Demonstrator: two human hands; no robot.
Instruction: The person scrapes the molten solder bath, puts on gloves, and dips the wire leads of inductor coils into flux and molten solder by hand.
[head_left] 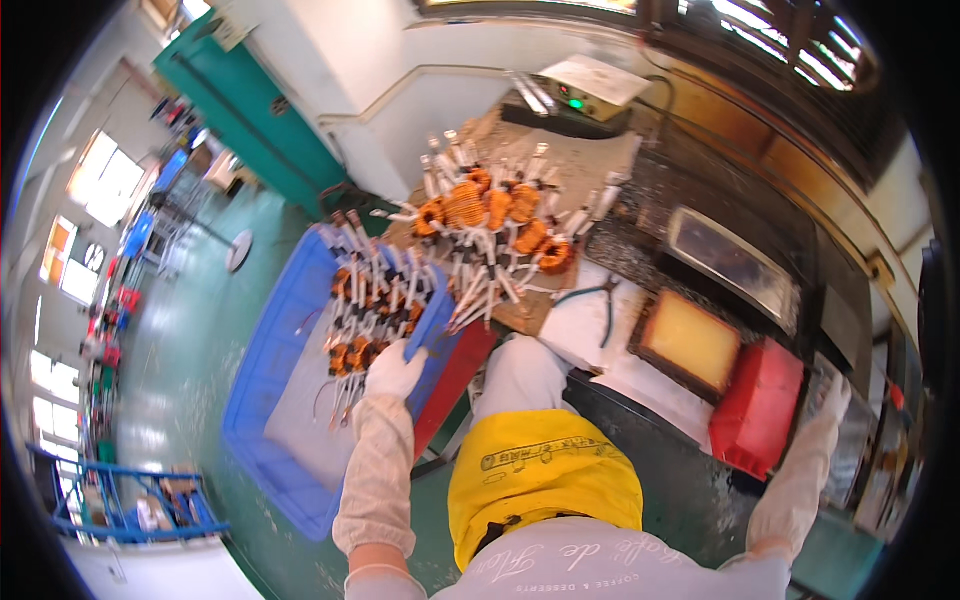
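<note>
Head view, only one here. My left hand (395,372), in a white glove, is at the right rim of the blue rectangular plastic tub (278,350), fingers partly curled; can't tell if it grips that rim or a coil lead just inside. The tub's coils, orange copper-wound rings with white-sleeved leads (352,355), sit against its right and far walls, leads bunched and poking up.

My right hand (832,400), also gloved, is stretched out well right of the tub, past the red plastic bin (760,410). It's blurred and small; can't tell how far it's open or if it holds anything.

Beyond the tub's right rim, a heap of similar orange wire-wound coils (465,205) lies on the bench, leads fanned out. Farther right of the tub: dark-handled pliers (608,310), a yellow-surfaced rectangular tray (690,342), a shiny rectangular metal trough (730,258).

Handling, my judgement: fingers flat on the tub's rim, clear of the leads, since tangled ones could drag neighbours or bend. Lift any coil by its ring, not its sleeves. Keep the right sleeve off the trough and tray; either may be hot.
</note>
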